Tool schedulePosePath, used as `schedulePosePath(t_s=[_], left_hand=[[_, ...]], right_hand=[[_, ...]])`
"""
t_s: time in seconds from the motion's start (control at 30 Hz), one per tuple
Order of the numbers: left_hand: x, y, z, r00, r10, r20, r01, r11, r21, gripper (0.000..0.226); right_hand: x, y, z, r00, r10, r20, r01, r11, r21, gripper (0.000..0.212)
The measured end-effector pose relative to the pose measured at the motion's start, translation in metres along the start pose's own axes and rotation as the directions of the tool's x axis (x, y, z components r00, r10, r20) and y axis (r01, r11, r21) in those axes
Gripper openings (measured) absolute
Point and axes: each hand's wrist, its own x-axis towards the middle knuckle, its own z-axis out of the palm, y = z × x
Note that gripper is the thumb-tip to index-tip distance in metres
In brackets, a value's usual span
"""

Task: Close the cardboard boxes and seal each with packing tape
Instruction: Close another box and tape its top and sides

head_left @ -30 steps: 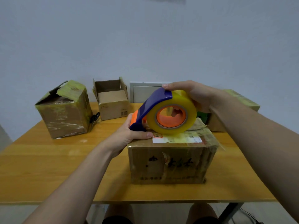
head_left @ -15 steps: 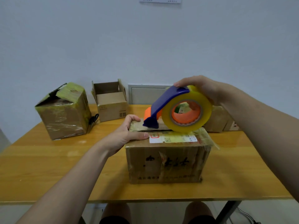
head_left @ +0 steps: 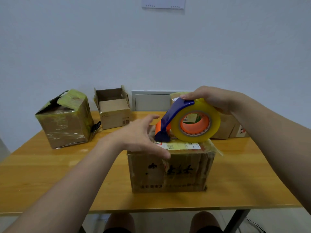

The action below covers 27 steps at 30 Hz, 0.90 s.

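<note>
A closed cardboard box (head_left: 171,172) with black lettering stands at the table's middle front. On its top sits a tape dispenser (head_left: 188,122): blue handle, orange core, a thick roll of clear yellowish tape. My right hand (head_left: 210,100) grips the dispenser from above and behind. My left hand (head_left: 143,137) hovers over the box's left top edge with fingers spread, thumb stretched along the front edge, holding nothing. A white shipping label (head_left: 180,146) lies on the box top under tape.
A taped brown box (head_left: 65,121) stands tilted at the back left, black scissors (head_left: 96,127) beside it. A small box with open flaps (head_left: 113,110) is behind. More boxes (head_left: 227,126) sit at the back right. The wooden table (head_left: 50,174) ends near my knees.
My left hand has lifted off the box's left top edge and spread its fingers. The dispenser and my right hand stay in about the same place on the box top.
</note>
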Motion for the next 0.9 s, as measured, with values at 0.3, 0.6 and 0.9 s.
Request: schedulePosePath(t_s=[0.3,0.6,0.9], left_hand=[[0.003,-0.005,0.01,0.997,0.063,-0.034,-0.054,0.97,0.237,0.125],[-0.011,-0.025,-0.009,0.999,0.027,0.046,-0.038,0.962,0.269,0.131],[-0.019,-0.031,-0.019,0.997,0.014,0.073,-0.033,0.96,0.278,0.128]], right_hand=[[-0.007,0.01,-0.001,0.996,-0.062,-0.072,0.075,0.979,0.191,0.048],[-0.006,0.011,-0.003,0.998,-0.055,0.004,0.053,0.974,0.221,0.063],[0.001,0.008,-0.004,0.997,-0.041,0.068,0.03,0.989,0.147,0.055]])
